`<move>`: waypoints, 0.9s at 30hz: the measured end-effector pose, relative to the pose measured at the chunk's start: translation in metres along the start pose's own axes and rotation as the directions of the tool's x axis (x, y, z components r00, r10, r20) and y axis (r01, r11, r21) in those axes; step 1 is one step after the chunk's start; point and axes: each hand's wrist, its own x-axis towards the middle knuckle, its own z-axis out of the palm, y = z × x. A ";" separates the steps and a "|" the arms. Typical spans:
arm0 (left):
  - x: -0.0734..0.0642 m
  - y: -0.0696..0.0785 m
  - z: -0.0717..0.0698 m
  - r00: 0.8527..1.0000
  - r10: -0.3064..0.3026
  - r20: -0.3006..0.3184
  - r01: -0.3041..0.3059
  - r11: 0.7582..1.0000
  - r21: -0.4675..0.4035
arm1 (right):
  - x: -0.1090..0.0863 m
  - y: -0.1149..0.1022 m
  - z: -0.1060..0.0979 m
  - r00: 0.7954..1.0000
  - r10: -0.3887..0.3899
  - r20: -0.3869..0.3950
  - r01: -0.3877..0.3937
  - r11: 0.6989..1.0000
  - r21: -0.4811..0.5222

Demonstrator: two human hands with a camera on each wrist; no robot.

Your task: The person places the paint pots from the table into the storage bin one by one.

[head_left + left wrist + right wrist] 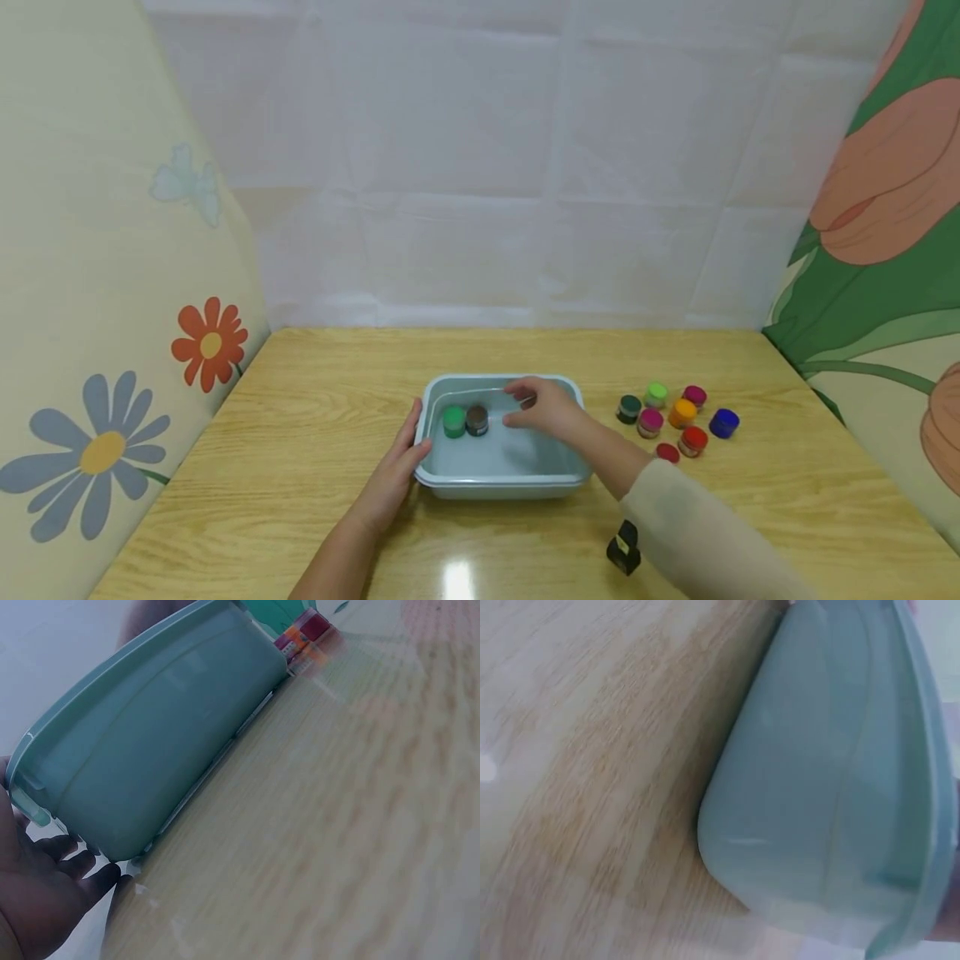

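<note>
A pale blue-green plastic basin [502, 481] stands on the table. Inside it, toward the left, a green paint jar [453, 422] and a brown paint jar [477, 421] sit side by side. My left hand [393, 475] grips the basin's left side, thumb at the rim and fingers along the outer wall; the left wrist view shows its fingers [79, 864] by the basin's lower corner. Over the basin's right half hovers my right hand [547, 407], fingers apart, with nothing visible between them. The right wrist view mostly shows the basin's outer wall [802, 780], which hides the fingers.
Right of the basin stand several small paint jars, among them dark green [629, 408], light green [656, 394], orange [682, 413], red [693, 440] and blue [724, 423]. A small black object [624, 547] lies near the right sleeve [697, 525]. White cloth [450, 167] hangs behind the table.
</note>
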 end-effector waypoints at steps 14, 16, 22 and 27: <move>0.001 -0.001 0.000 1.000 0.003 0.006 -0.003 1.000 -0.003 | -0.030 0.018 -0.045 0.996 0.013 -0.085 -0.006 0.997 0.081; 0.000 -0.001 0.000 1.000 0.001 0.006 -0.001 1.000 -0.003 | -0.034 0.022 -0.051 0.996 0.005 -0.092 0.002 0.997 0.077; 0.001 -0.001 0.000 1.000 0.004 0.007 -0.004 1.000 0.000 | -0.045 0.035 -0.068 0.993 0.017 -0.113 -0.008 0.996 0.084; 0.001 -0.001 0.000 1.000 0.013 0.006 -0.013 1.000 0.028 | -0.057 0.047 -0.077 0.990 0.046 -0.133 -0.031 0.993 0.114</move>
